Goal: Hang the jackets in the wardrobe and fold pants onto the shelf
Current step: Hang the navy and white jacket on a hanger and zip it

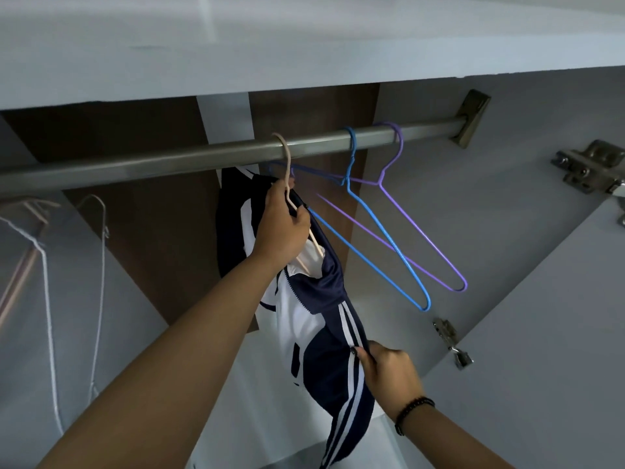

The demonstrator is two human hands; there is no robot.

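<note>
A navy and white track jacket [314, 319] with white sleeve stripes hangs on a beige wire hanger [286, 164] whose hook sits over the metal wardrobe rail [203, 157]. My left hand [282, 225] grips the neck of that hanger together with the jacket's collar. Lower down, my right hand [389, 370] pinches the striped sleeve edge of the jacket. Most of the hanger's frame is hidden inside the jacket.
An empty blue hanger [389, 245] and an empty purple hanger [422, 228] hang on the rail to the right. Pale wire hangers [47, 265] hang at the left. Door hinges [592, 164] sit on the right wall. A shelf board [304, 55] runs above.
</note>
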